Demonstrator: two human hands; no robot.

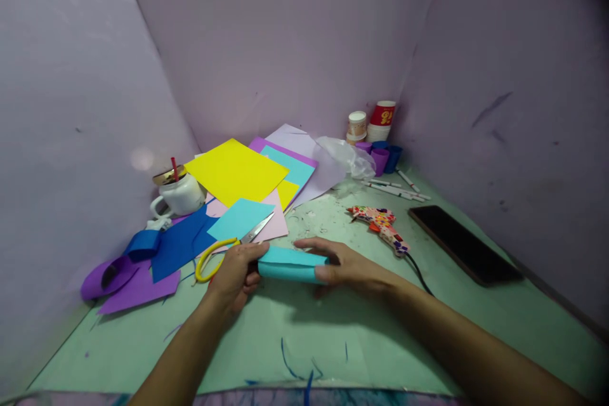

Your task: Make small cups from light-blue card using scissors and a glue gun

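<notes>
A light blue paper roll (292, 266) is held level just above the front middle of the table. My left hand (236, 273) is closed on its left end, the thumb on top. At the roll's right end my right hand (345, 266) grips it between thumb and fingers. Just behind my left hand lie scissors (250, 235) with yellow handles, their blades resting over a light blue sheet (240, 219) and a pink sheet (278, 222). Further back a large yellow sheet (238, 171) covers part of the paper pile.
Left: a white mug (183, 195), blue paper (178, 244) and curled purple paper (109, 276). Right: a patterned glue gun (380, 223) with a black cord and a dark phone (464, 244). Behind: marker pens (394, 190), a plastic bag (349, 157), small cups (379, 160) and a red cup (383, 114).
</notes>
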